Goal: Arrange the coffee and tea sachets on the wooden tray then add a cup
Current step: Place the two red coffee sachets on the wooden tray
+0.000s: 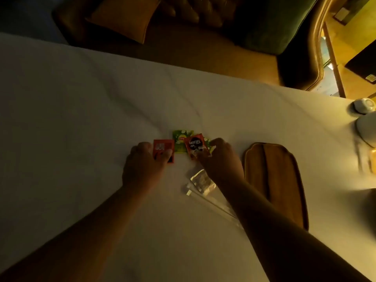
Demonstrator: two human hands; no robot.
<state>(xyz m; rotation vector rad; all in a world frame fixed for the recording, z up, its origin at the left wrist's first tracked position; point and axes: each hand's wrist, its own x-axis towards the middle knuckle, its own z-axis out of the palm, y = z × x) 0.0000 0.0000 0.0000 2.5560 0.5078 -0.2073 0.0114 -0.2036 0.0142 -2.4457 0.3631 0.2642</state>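
Landmark: bare oval wooden tray (284, 180). Left of it: right hand (219, 157) pinching red Nescafé coffee sachet (195, 146); left hand (145, 161) fingers pressing red flat sachet (163, 149). Judged light, thin, slippery; grip edges.

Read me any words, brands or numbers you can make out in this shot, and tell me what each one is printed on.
"NESCAFE": on the red coffee sachet under the right hand.
Yellow logo on the green tea sachet: too blurred to read.
White print on the red sachet under the left hand: too blurred to read.
Clear packet: no readable text.
Yellow label on the dark object at far right: too small to read.
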